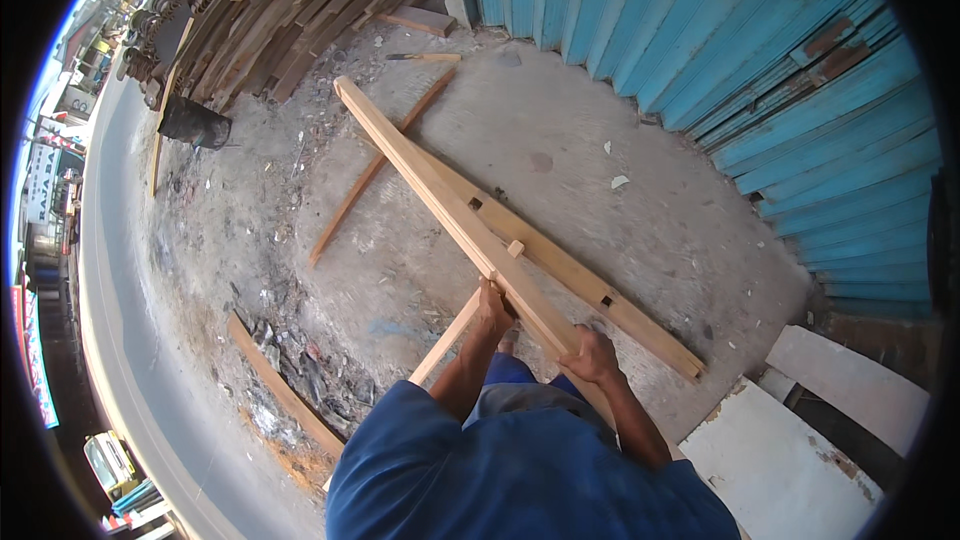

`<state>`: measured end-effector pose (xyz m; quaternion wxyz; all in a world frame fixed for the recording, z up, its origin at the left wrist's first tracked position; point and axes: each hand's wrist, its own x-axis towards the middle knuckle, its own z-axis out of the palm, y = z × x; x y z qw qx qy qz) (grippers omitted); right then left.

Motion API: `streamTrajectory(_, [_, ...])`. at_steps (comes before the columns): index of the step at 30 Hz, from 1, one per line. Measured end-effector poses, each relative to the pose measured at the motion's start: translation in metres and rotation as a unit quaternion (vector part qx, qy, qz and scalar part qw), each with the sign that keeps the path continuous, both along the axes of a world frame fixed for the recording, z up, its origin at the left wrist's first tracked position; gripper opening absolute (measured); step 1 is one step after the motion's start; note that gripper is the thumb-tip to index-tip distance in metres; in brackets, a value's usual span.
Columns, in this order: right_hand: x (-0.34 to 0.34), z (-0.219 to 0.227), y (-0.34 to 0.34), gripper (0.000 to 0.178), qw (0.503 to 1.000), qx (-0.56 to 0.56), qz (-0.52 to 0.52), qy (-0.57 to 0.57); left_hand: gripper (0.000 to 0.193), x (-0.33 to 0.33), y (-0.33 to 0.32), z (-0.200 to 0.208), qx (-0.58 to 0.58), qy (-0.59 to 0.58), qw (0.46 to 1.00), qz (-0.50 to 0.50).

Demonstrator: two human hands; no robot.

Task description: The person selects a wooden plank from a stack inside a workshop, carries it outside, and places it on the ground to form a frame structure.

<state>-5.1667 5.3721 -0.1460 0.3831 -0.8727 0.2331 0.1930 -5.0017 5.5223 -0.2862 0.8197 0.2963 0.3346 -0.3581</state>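
A long pale wooden beam slants from the far left back toward my body, held up above the ground. My left hand is closed around its near side, where a thinner wooden crosspiece meets it. A short end of that crosspiece shows past the beam's far edge. Nearer to me, my right hand grips the same beam from its right side, fingers wrapped over it. Beneath and to the right, a second beam with square mortise holes lies on the ground. My left fingertips are partly hidden.
A thin wooden strip lies under the beams. Another plank rests left beside dark debris. Stacked timber and a black bucket stand far left. A blue corrugated metal wall bounds the right; white boards lie near right.
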Motion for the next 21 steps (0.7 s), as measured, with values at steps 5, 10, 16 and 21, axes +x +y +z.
streamTrajectory(5, [0.009,-0.02,-0.043,0.054,0.999,-0.022,0.011,-0.025,0.063,-0.009,-0.039,-0.043,0.007,-0.028,0.999,-0.033])
streamTrajectory(10, [0.026,-0.042,-0.085,0.052,0.999,-0.035,0.033,0.0,0.065,-0.002,-0.072,-0.077,0.065,0.07,0.992,-0.081])
streamTrajectory(16, [0.028,-0.104,-0.123,0.056,0.995,-0.072,0.06,0.021,0.071,-0.005,-0.098,-0.116,0.07,0.069,0.986,-0.132])
streamTrajectory(21, [0.025,-0.161,-0.144,0.057,0.991,-0.104,0.065,0.049,0.071,-0.021,-0.065,-0.149,0.266,-0.193,0.883,-0.335])
